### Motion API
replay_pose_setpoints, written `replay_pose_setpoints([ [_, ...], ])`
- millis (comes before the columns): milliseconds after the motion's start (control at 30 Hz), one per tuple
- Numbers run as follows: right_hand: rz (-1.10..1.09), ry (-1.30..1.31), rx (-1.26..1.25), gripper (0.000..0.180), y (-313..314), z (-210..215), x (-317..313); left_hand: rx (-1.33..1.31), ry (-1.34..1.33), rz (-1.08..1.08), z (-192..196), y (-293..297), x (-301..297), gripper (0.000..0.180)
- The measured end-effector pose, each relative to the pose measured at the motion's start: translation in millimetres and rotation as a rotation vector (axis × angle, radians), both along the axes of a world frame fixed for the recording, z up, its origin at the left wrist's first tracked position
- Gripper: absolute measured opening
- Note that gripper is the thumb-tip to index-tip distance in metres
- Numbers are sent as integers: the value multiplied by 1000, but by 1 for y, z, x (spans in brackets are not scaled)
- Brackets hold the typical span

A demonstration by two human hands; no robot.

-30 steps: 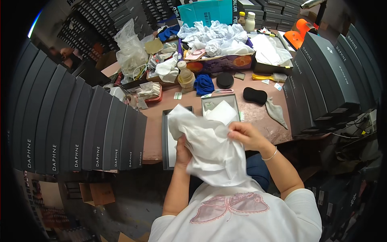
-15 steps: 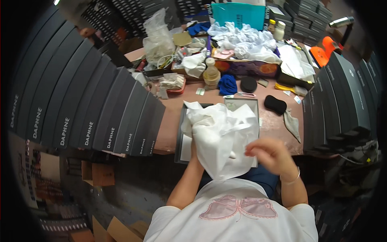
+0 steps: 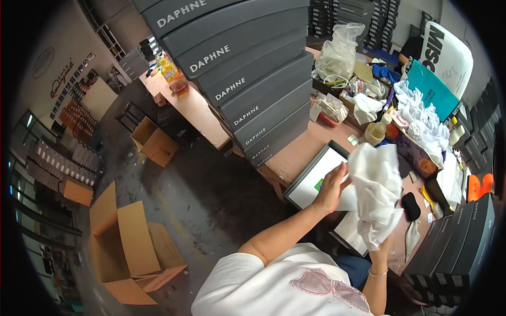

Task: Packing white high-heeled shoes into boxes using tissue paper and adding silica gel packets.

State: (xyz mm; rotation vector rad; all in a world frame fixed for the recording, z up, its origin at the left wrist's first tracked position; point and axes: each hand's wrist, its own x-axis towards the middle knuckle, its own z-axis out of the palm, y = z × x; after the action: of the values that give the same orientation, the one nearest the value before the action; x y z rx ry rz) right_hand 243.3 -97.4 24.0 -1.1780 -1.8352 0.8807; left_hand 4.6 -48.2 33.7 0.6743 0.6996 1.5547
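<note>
A crumpled white tissue paper bundle [image 3: 375,184] is held upright over the front of the table; what it wraps, if anything, is hidden. My right hand [image 3: 383,248] grips its lower end, with the fingers partly covered by the paper. Just left of the bundle, my left hand [image 3: 332,188] is raised with fingers apart and nothing in them. Beneath that hand lies an open dark grey shoebox part [image 3: 303,190] with a white inside and a small green patch. Another grey-edged box part [image 3: 345,237] with white in it sits nearer my lap, partly covered by my arm and the bundle.
Tall stacks of grey shoeboxes [image 3: 253,79] rise at the left table edge, with more shoeboxes [image 3: 453,237] at the right. Farther back are crumpled paper [image 3: 421,108], a bottle [image 3: 375,132] and a black sponge [image 3: 411,206]. An open cardboard carton [image 3: 126,253] stands on the floor.
The view has swung left. My left hand has come off the bundle, and my right hand, free before, now grips its lower end. The bundle is now upright and more gathered.
</note>
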Motion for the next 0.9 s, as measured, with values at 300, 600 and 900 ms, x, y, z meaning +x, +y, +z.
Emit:
replay_pose_setpoints([
  [300,-186,224,-61,55,-5,39,15,-34,-67,-126,49,49,5,34],
  [600,52,-528,394,62,12,63,32,-49,-251,189,47,120,-29,17],
  [900,-280,-527,318,61,7,50,78,525,1163,253,28,58,-24,35],
])
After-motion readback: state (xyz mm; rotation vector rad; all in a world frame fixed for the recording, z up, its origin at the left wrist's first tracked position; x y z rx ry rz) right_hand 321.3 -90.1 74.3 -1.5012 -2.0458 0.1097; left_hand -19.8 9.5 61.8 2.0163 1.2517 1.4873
